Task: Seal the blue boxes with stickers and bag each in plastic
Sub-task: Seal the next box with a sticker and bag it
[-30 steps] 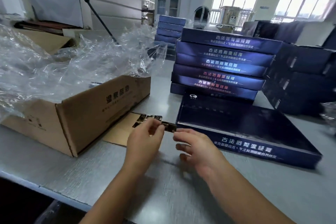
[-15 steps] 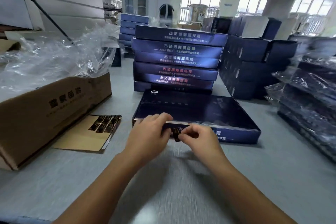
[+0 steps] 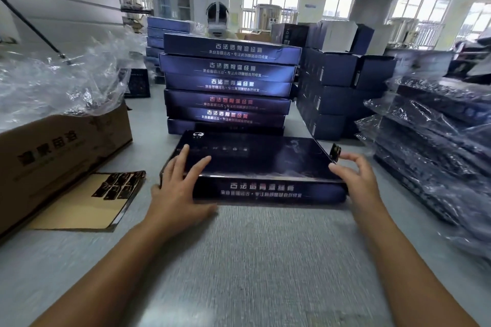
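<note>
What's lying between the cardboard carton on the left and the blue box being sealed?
The head view shows the sticker sheet flat on the table between the carton and the blue box.

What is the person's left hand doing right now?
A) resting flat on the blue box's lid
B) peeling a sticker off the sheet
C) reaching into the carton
A: the left hand lies with fingers spread on the lid of the nearest blue box, near its left end.

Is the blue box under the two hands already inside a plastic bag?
No, the blue box lies bare on the table, with the left hand flat on its lid and no plastic around it.
</note>
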